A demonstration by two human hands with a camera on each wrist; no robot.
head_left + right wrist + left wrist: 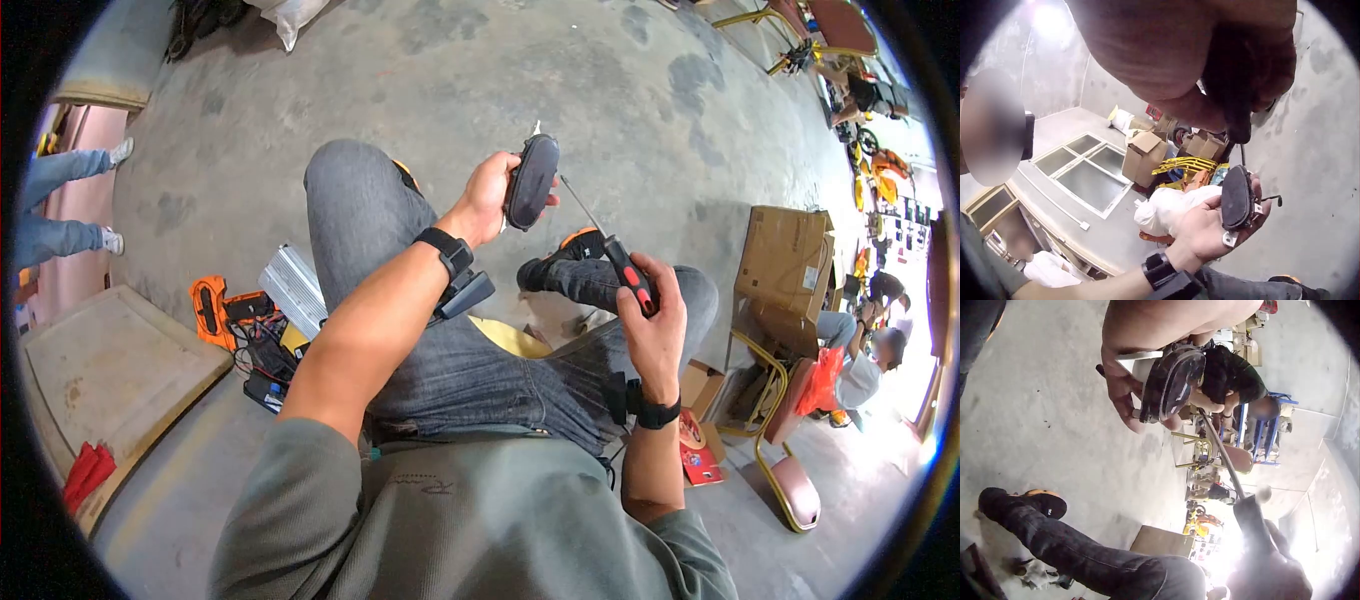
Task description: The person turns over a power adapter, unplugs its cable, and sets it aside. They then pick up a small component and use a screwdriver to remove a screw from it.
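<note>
A dark oval part with light metal tabs lies in the left hand, thumb on one side and fingertips showing on the other. In the right wrist view the part rests across the fingers of the left hand. The right hand grips the black and red handle of a screwdriver, its shaft slanting up toward the oval part. In the head view the tip is a little apart from the part. The left wrist view shows the screwdriver shaft beside the part.
An orange tool, a silver finned case and cables lie on the floor left of the legs. Cardboard boxes and a tipped chair stand at the right. Another person's legs are at the far left.
</note>
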